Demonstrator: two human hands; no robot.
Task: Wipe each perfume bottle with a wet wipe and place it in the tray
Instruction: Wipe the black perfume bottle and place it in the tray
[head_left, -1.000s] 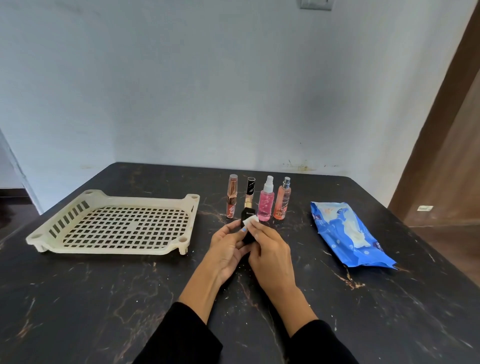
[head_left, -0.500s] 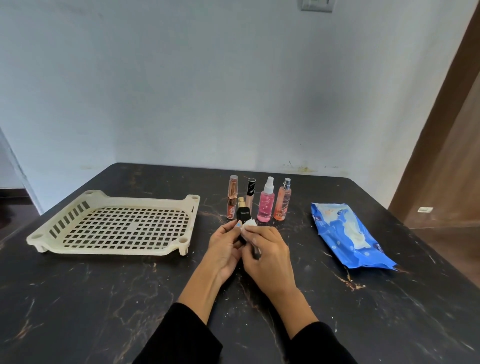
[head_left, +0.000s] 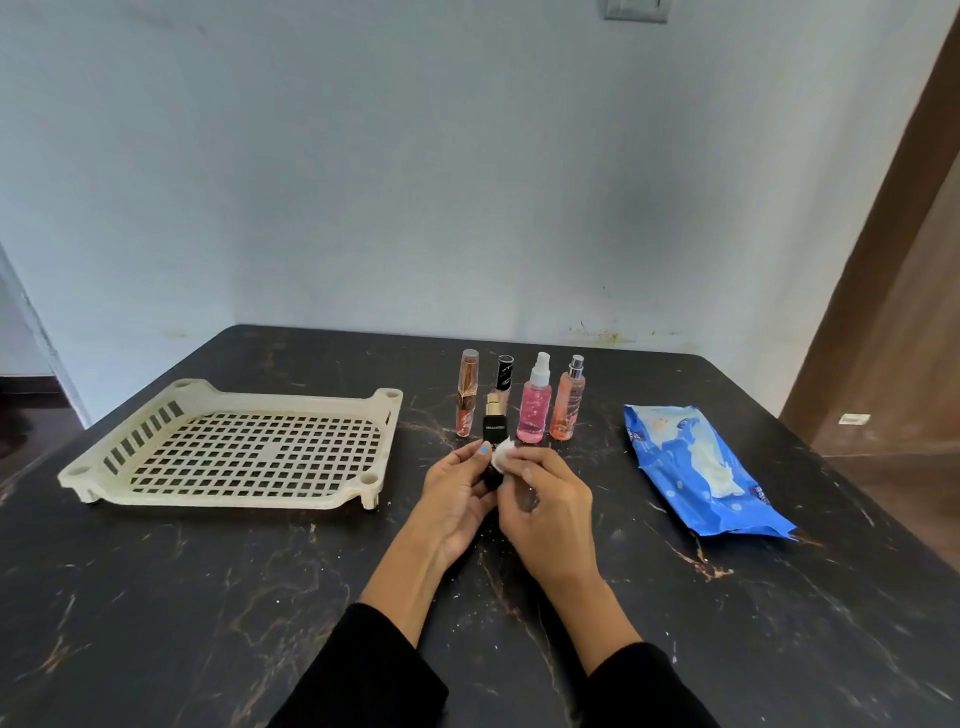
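My left hand (head_left: 457, 493) grips a small black perfume bottle (head_left: 494, 427) with a gold cap, upright above the table's middle. My right hand (head_left: 545, 499) pinches a folded white wet wipe (head_left: 503, 453) against the bottle's right side. Behind them several bottles stand in a row: a rose-gold one (head_left: 466, 391), a black-capped one (head_left: 504, 379), a pink spray bottle (head_left: 535, 399) and an orange spray bottle (head_left: 567, 399). The cream slotted tray (head_left: 228, 400) lies at the left with nothing in it.
A blue wet-wipe pack (head_left: 701, 467) lies on the right of the black marble table (head_left: 208, 597). A pale wall rises behind the table. A brown wooden door (head_left: 893, 312) stands at the far right.
The black bottle has been turned upright between my hands, so its gold cap now shows. The wipe has shifted down from the top to the bottle's side.
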